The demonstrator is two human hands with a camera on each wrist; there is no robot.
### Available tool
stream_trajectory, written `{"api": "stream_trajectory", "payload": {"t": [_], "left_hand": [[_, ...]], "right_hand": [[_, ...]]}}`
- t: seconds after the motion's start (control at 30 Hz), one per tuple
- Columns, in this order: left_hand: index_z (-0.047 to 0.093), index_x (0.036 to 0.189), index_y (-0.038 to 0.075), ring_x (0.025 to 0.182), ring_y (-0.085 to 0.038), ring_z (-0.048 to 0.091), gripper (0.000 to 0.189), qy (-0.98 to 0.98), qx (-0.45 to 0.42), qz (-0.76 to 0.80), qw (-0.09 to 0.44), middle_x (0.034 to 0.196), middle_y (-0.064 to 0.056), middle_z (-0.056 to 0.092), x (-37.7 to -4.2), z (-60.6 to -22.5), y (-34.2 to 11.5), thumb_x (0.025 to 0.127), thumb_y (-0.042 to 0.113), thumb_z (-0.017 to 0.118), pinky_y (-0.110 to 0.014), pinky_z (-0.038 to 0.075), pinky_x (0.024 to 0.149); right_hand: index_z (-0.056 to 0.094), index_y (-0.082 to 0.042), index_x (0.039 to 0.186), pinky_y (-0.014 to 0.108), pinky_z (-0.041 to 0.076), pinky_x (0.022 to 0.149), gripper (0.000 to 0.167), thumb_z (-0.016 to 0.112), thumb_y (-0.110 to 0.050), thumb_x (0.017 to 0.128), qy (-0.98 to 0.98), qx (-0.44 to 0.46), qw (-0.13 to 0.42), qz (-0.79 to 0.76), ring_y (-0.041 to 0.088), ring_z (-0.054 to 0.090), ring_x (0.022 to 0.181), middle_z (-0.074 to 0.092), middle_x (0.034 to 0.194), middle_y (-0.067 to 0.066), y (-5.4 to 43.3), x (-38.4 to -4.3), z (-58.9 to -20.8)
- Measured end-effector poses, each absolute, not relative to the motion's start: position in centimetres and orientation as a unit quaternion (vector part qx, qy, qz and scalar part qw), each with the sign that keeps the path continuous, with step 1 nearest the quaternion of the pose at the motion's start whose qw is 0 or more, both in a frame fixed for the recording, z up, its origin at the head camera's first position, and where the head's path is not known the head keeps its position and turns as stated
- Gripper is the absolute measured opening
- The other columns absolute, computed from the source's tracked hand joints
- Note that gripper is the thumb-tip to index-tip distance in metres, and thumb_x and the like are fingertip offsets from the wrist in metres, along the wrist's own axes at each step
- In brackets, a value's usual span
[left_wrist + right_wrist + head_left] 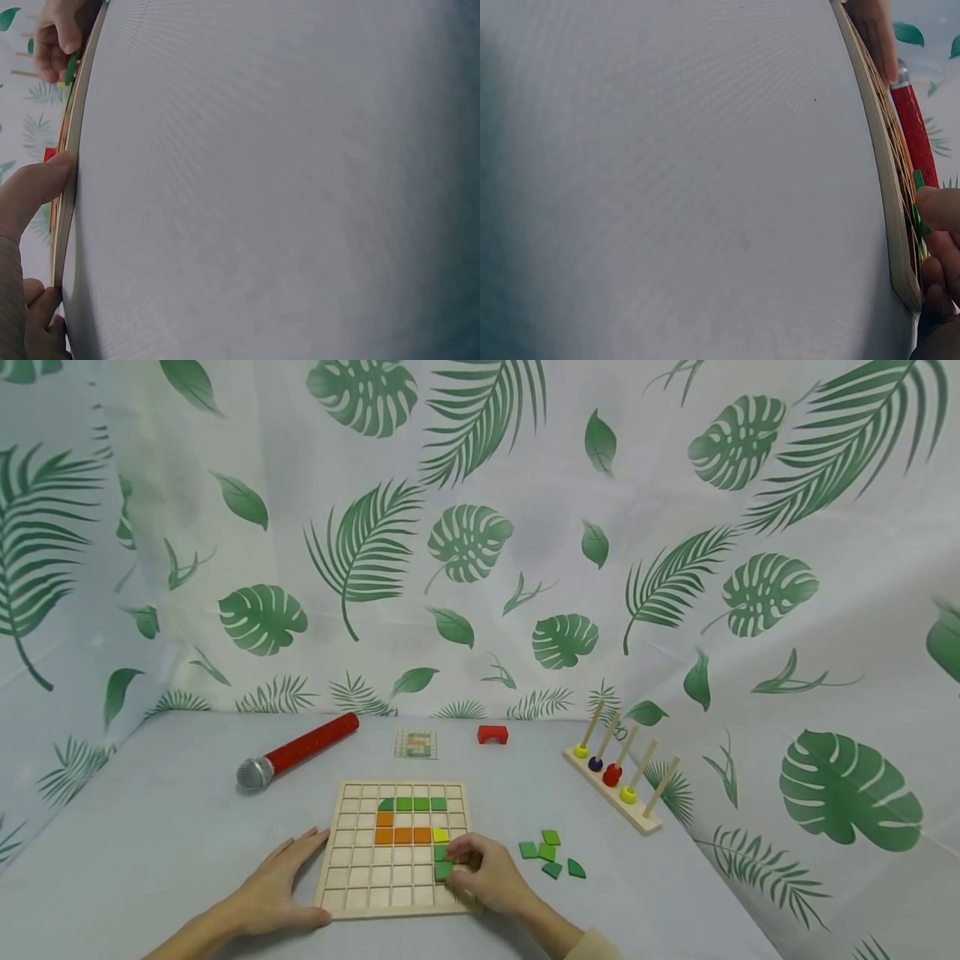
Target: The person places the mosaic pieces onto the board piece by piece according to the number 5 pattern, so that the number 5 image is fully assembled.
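A pale wooden grid board (360, 893) lies on the table, with green, orange and yellow tiles set in some of its cells. My left hand (270, 887) rests along the board's left side, fingers extended and thumb at its near-left corner. My right hand (491, 872) is over the board's right part and pinches a green tile (443, 871) between thumb and fingers. In the right wrist view that green tile (919, 180) stands tilted above the board's surface. A yellow tile (440, 835) sits just beyond the right fingertips, at the end of an orange row (403, 836).
Several loose green tiles (547, 852) lie right of the board. Behind it are a red microphone (311, 745), a small pattern card (416, 743) and a red arch block (492, 734). A wooden peg stand (611, 793) with colored beads stands at the right.
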State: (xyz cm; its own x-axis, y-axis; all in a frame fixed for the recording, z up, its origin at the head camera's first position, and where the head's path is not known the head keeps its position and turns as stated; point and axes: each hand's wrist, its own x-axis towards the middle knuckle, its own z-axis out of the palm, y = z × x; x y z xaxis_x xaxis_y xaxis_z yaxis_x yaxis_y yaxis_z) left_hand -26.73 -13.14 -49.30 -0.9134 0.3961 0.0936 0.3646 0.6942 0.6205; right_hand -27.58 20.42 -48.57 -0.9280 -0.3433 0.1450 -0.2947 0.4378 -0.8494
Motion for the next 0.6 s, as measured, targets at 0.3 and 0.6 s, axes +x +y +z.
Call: {"api": "stream_trajectory", "payload": {"t": [0.3, 0.6], "left_hand": [[0.034, 0.144, 0.002, 0.134, -0.046, 0.026, 0.111, 0.921, 0.2, 0.334, 0.03, 0.146, -0.024, 0.033, -26.72, -49.37, -13.1, 0.058, 0.056, 0.078, -0.062, 0.016, 0.109], [0.035, 0.144, 0.001, 0.133, -0.044, 0.028, 0.11, 0.92, 0.21, 0.332, 0.013, 0.145, -0.024, 0.035, -26.84, -49.66, -13.17, 0.059, 0.056, 0.079, -0.061, 0.018, 0.108]], "right_hand": [[0.064, -0.008, 0.103, 0.022, 0.05, 0.075, 0.031, 0.072, -0.007, 0.073, 0.864, -0.19, 0.01, -0.466, 0.01, 0.059, 0.086, 0.067, 0.094, -0.005, 20.19, -27.61, -49.0], [0.063, -0.009, 0.101, 0.022, 0.048, 0.073, 0.03, 0.073, -0.006, 0.073, 0.871, -0.195, -0.013, -0.45, 0.01, 0.056, 0.083, 0.066, 0.092, -0.005, 20.06, -27.43, -49.08]]}}
